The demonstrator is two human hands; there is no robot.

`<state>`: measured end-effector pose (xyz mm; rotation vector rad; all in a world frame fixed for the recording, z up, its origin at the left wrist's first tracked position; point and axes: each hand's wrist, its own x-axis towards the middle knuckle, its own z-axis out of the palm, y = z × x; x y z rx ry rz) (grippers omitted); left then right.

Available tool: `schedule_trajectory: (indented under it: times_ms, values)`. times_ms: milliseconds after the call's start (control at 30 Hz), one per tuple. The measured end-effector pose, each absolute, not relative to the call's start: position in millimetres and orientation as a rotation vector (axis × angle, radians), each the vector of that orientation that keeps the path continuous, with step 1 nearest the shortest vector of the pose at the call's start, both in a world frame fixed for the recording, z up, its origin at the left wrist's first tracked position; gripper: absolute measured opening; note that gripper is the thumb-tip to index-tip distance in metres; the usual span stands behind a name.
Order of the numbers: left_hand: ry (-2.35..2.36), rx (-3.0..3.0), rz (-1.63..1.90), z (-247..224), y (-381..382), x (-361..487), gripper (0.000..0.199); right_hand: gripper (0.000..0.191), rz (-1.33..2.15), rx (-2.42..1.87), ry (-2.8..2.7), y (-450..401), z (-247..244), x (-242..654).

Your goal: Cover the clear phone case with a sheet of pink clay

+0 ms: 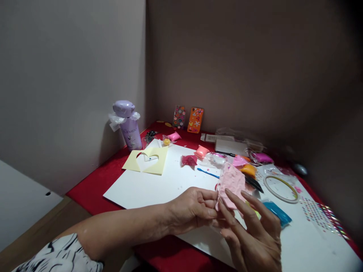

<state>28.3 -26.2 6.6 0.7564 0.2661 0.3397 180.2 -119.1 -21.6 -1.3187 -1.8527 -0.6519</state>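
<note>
A red cloth-covered table carries a broad flat white sheet, probably laid there to shield the cloth from scraps.

Over its near side come the person's two bare hands. The left hand grips the near left edge of a pale pink, lumpy, clay-like rectangular slab; holding it by the edge seems to leave the broad face free. The right hand is loosely spread, its fingers over the near part of that face; how firmly they press cannot be told.

At the far left stands a lilac bottle with a plastic-wrapped top, set well aside, presumably out of the hands' way. A pale yellow paper square with a heart cut-out lies flat nearer in.

The slab is raised above the sheet, right of centre. Its lumpy face is turned up towards the person; its long axis runs near to far, the far end leaning slightly right, though fingers hide part of the near end.

Behind, a grey flowered phone case and an orange flowered phone case stand upright, apparently propped on the wall. A glossy blue soft packet sits right of the slab, and a thin blue plastic stick lies just left of it, apparently within easy reach.
</note>
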Motion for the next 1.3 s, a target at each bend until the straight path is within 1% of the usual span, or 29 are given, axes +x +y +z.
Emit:
schedule_trajectory:
  times_ms: [167,367,467,700,900,1067,1300]
  values:
    - [0.255,0.736,0.357,4.3,-25.6,28.3,0.027,0.035,-0.664,-1.318,-1.789,-122.0,-21.5,179.2]
    - [0.324,0.734,0.339,4.7,-25.5,27.5,0.036,0.038,-0.7,-1.294,-1.855,-118.3,-19.5,177.3]
    - [0.333,0.728,0.339,4.8,-25.5,27.7,0.04,0.035,-0.692,-1.277,-1.846,-118.6,-18.6,177.2]
    - [0.331,0.741,0.352,3.7,-24.3,28.3,0.041,0.029,-0.626,-1.25,-1.798,-120.6,-19.0,174.2]
    - [0.311,0.746,0.356,6.6,-26.3,28.4,0.038,0.029,-0.619,-1.268,-1.782,-120.6,-17.6,177.7]
    - [0.298,0.754,0.353,10.0,-27.1,28.2,0.031,0.03,-0.665,-1.316,-1.778,-119.7,-20.4,182.6]
    - [0.287,0.746,0.338,8.7,-27.6,27.9,0.033,0.03,-0.691,-1.311,-1.827,-118.8,-21.1,179.8]
